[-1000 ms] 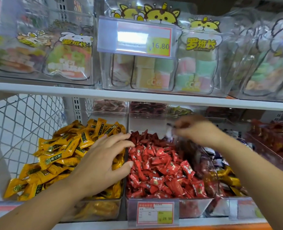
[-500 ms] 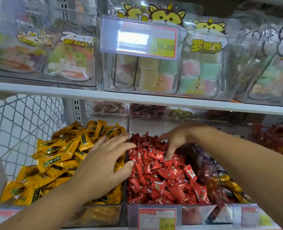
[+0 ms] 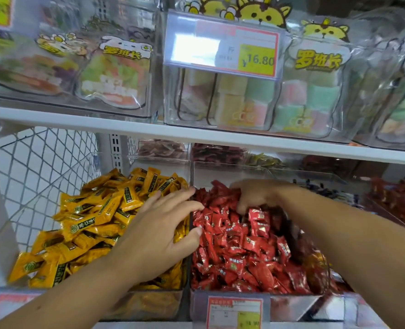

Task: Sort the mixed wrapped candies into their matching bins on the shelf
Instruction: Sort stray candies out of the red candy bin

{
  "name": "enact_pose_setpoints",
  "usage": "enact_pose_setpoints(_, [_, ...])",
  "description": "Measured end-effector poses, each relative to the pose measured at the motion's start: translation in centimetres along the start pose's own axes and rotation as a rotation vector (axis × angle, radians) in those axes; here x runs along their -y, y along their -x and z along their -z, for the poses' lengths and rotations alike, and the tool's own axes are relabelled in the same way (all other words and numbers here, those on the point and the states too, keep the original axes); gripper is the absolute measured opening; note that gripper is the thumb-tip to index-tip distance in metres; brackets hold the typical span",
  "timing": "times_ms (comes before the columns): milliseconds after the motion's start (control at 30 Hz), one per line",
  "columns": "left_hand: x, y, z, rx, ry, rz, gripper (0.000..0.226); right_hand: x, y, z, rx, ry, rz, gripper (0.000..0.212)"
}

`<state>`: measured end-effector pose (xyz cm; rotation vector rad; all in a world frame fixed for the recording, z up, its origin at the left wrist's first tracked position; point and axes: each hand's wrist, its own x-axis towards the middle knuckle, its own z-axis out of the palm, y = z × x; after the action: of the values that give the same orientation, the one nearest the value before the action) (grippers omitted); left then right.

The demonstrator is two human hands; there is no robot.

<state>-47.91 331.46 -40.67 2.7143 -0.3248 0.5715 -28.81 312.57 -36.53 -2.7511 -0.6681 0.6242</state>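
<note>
Left grip [image 3: 158, 224] apart on yellow candies [image 3: 89, 217], long axes mixed | right grip [image 3: 256, 193] curled among red candies [image 3: 239, 252], hold unclear

The single view sits on the person's head, facing forward and slightly down into the shelf [image 3: 78, 124]. It is close enough that both forearms enter from the bottom edge, with the left hand [image 3: 158, 224] and right hand [image 3: 256, 195] at mid-frame. The wide lens bows the shelf board; the yellow candy bin [image 3: 149, 305] and red candy bin [image 3: 303, 307] fill the lower half.
</note>
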Motion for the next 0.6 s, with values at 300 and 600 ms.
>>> enact_pose_setpoints(300, [0.0,0.1,-0.1,-0.014,0.017,-0.004,0.061,1.9,3.2,4.0,0.166,-0.528,0.101,0.035])
enact_pose_setpoints(600, [0.0,0.1,0.1,-0.004,0.009,-0.003,0.060,-0.2,-0.6,-0.9,0.400,0.277,-0.279,0.063])
